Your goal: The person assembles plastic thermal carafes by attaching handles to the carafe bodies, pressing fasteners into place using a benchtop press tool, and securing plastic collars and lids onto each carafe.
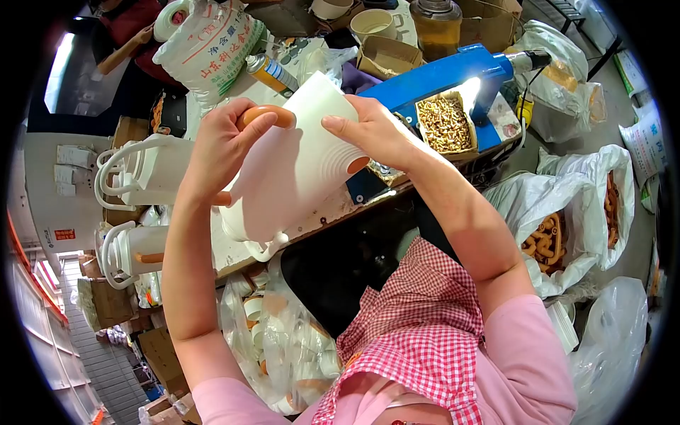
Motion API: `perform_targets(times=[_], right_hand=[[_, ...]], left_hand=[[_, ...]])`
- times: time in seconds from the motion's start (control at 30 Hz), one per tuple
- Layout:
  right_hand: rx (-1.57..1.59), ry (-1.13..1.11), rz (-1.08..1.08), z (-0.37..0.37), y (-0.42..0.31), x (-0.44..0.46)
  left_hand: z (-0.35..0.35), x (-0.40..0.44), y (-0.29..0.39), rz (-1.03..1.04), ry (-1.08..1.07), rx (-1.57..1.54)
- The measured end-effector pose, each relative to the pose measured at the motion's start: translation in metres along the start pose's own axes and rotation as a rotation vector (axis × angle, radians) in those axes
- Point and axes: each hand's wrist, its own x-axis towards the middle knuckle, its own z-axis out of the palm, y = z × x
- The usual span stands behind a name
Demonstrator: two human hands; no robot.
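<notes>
A white plastic jug [297,159] lies tilted between my hands above the workbench. My left hand [230,138] is wrapped round its orange-brown handle [269,115], and part of the handle is hidden by my fingers. With thumb and fingers spread over the body, my right hand [372,127] grips the jug near its ringed end. An orange-brown piece [359,165] shows beside those rings. At the lower end, a small white curved part [268,246] sticks out. Just beyond my right hand stands a blue bench machine [432,74].
Beside the machine, a box holds many brass-coloured screws [446,122]. A spray can [273,74] and a printed white sack [209,53] are at the back. More white jugs [152,170] stand left. Bags of brown handles [544,241] sit right. Another person's arm [127,49] shows top left.
</notes>
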Motion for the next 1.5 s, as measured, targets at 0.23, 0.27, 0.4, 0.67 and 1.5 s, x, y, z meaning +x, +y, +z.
perform_targets(times=[0.23,0.27,0.4,0.67,1.5], right_hand=[[0.017,0.006,-0.004,0.0,0.005,0.001],[0.024,0.022,-0.007,0.001,0.005,0.002],[0.011,0.022,-0.017,0.0,0.003,0.001],[0.006,0.009,-0.059,0.0,0.005,0.001],[-0.592,0.602,-0.321,-0.042,0.018,-0.201]], left_hand=[[0.009,-0.002,0.012,0.053,0.029,0.168],[0.008,-0.003,0.016,0.057,0.03,0.254],[0.009,-0.002,0.021,0.049,0.03,0.33],[0.013,-0.002,0.015,0.094,0.074,0.383],[-0.046,-0.067,-0.041,-0.213,-0.058,0.09]])
